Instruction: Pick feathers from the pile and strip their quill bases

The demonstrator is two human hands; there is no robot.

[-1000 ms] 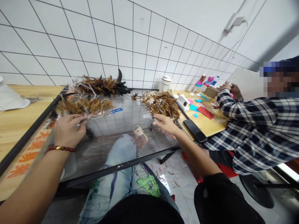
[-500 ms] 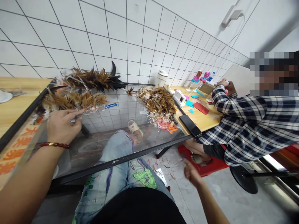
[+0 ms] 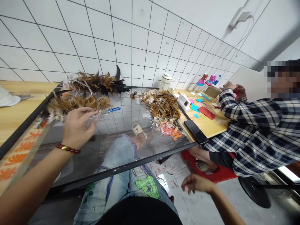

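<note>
Currently; left hand beside feathers, fingers' grip unclear; right hand outside table edge, fingers parted

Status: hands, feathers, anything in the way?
Left hand beside brown feathers, grip unclear. Right hand out over floor. Blue snips just past left hand, possibly in the way.

Piles of brown feathers lay on a glass-topped table.
The left hand reached near blue thread snips; the right hand, fingers loosely curled, hung beyond the table's front edge, above grey floor.
</note>
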